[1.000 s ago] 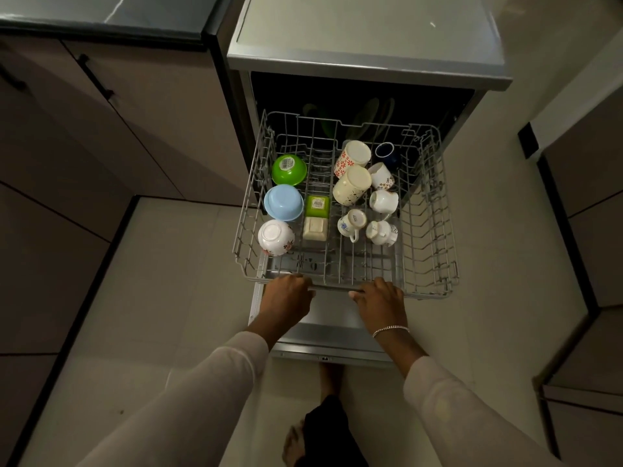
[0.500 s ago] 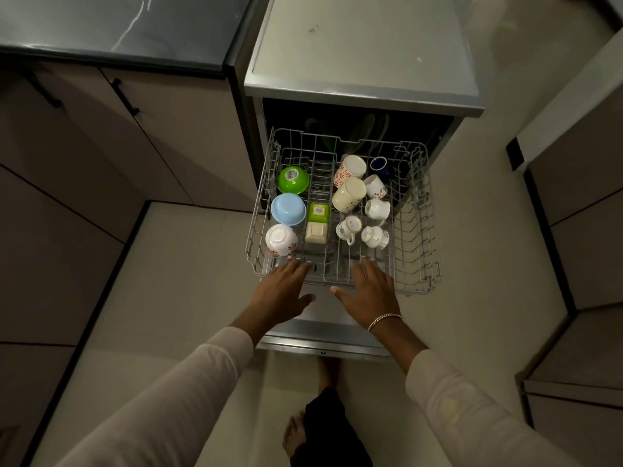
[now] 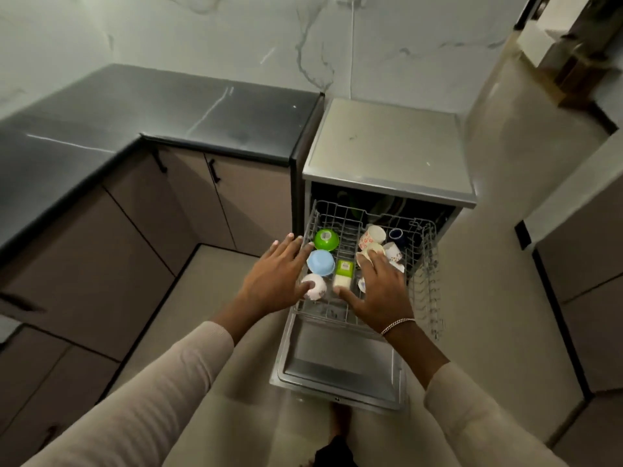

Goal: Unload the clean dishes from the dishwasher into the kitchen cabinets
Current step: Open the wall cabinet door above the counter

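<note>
Both hands have let go of the front rail of the rack (image 3: 428, 264) and risen over the dishes, and the view has lifted to take in the dark countertop (image 3: 168, 109) and the cabinet doors (image 3: 236, 200) beneath it. The rack stands pulled out over the lowered dishwasher door (image 3: 340, 362), so the pulling step looks finished and the picking up is about to begin.

The left hand (image 3: 274, 276) hovers at the rack's left edge, fingers spread and holding nothing, its thumb near the overturned white bowl (image 3: 315, 287) at the front-left corner. Behind that bowl along the left side sit the blue bowl (image 3: 320, 261) and then the green bowl (image 3: 326, 238). The right hand (image 3: 381, 293) is spread flat over the cups in the middle of the rack, its fingertips reaching the cream mug (image 3: 372, 251); whether they touch it I cannot tell, and nothing is gripped yet. A floral mug (image 3: 371, 234) and a dark blue cup (image 3: 395, 234) lie toward the rear edge, and a small green-and-cream container (image 3: 343, 274) stands between the bowls and the cups.

Nothing has left the rack, so the unloading proper has not started. Each hand seems set to take one item, probably the cream mug and one of the left-side bowls, before the turn to the cabinets.
</note>
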